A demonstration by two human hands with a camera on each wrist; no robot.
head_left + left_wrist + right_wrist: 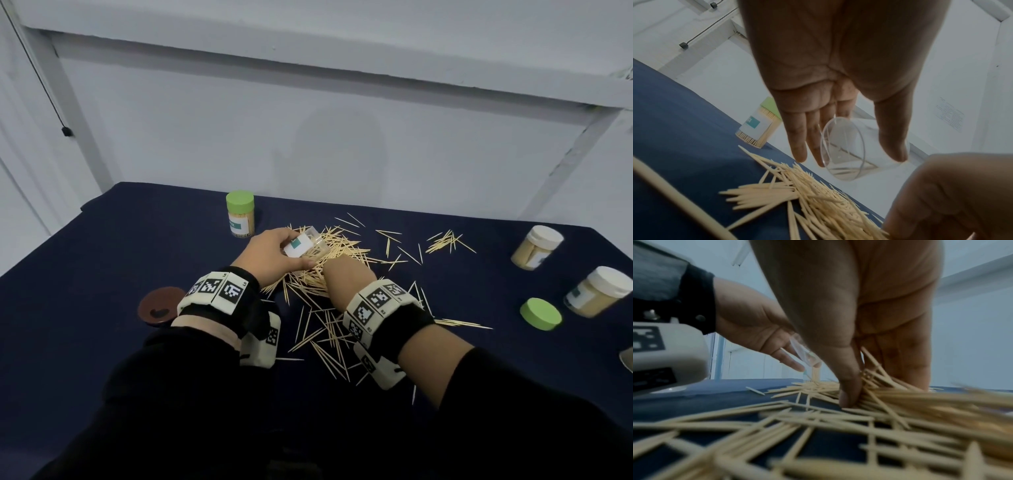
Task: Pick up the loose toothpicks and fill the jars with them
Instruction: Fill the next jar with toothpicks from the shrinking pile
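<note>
While held tilted just above the pile, sits mid-frame in the head view: clear jar (305, 245), mouth aimed right and down toward the toothpicks (329, 274), a white and teal label on its side. Holds only a few sticks inside, seen through the clear base in the left wrist view (844, 151). Gripped by the left hand (274, 255), fingers curled over one side and thumb along the other.

Just right of it, buried in the heap: right hand (346, 277), knuckles up in the head view. Shown in the right wrist view (859, 321) with thumb and fingers closing together on a bunch of toothpicks (890, 394), tips down against the cloth; pinching, though how firmly cannot be told.

Spread on a dark blue cloth (102, 246), densest at centre frame, thinning toward the lower centre, with a small separate cluster at right.

Upper centre-left, upright and well apart from the hands: full jar with a green lid (240, 214), also visible in the left wrist view (758, 128). At the right edge: two filled jars with white lids (537, 246) (599, 291), both appearing tilted. Beside the lower one, flat on the cloth: loose green lid (540, 313). Lower left, near the left wrist: brown lid (159, 306), flat. On both wrists: white bands with black square markers (215, 291).
</note>
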